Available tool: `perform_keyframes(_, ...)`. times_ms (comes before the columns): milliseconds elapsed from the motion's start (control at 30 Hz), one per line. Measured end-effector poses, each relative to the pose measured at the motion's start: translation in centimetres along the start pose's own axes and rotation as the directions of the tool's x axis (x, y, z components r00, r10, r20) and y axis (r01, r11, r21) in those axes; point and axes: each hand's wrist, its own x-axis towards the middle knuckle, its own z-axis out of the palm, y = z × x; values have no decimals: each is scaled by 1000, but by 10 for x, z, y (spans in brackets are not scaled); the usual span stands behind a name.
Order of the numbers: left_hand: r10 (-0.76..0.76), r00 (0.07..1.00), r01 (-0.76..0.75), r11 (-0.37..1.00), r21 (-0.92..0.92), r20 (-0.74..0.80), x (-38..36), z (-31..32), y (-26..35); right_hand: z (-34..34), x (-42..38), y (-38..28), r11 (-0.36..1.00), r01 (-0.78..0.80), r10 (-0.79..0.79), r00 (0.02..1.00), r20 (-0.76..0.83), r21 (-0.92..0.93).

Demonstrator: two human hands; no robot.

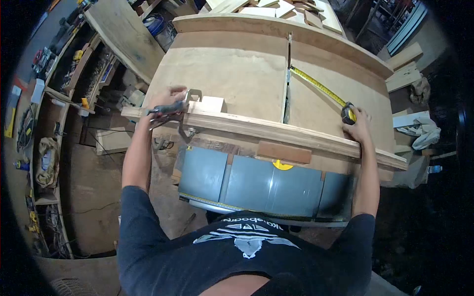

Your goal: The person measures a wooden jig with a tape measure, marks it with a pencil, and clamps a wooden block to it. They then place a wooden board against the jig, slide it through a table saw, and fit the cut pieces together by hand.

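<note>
My right hand (361,124) is closed around a yellow and black tape measure (348,113) above the right side of a plywood sled (232,59). Its yellow blade (318,85) is drawn out diagonally to the narrow slot (287,93) in the sled. Over at the left, my left hand (170,94) is beside a locking C-clamp (168,111), whose handles cover part of the palm; whether the fingers grip it cannot be told. The clamp's jaws straddle a long laminated wooden rail (266,129), and a pale wood block (210,104) lies against the rail.
Below the rail is a grey metal table surface (247,182), with a reddish wooden piece (285,152) and a yellow half-disc (283,165). Wood offcuts (296,12) are piled beyond the sled's back rail (281,27). Tool-filled shelves (52,143) line the left; boards and a cloth (424,133) lie right.
</note>
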Motion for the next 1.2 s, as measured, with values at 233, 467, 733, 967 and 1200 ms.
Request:
perform_keyframes(233,-158,961,82,946,313,227,43,-11,4,11,15,3,995,-17,17,1000,-3,-95)
perform_keyframes(467,-19,993,-33,911,412,120,39,-7,-20,24,22,7,997,-20,23,999,-42,74)
perform_keyframes(733,235,970,-241,956,165,56,33,9,-45,-10,-6,-32,981,-175,191,949,-250,84)
perform_keyframes(967,455,810,-477,878,35,-369,28,23,-69,-64,-90,-38,184,285,437,834,-338,941)
perform_keyframes(1200,204,687,-516,813,-271,-697,28,10,-97,-65,-287,-62,-574,307,533,844,62,760)
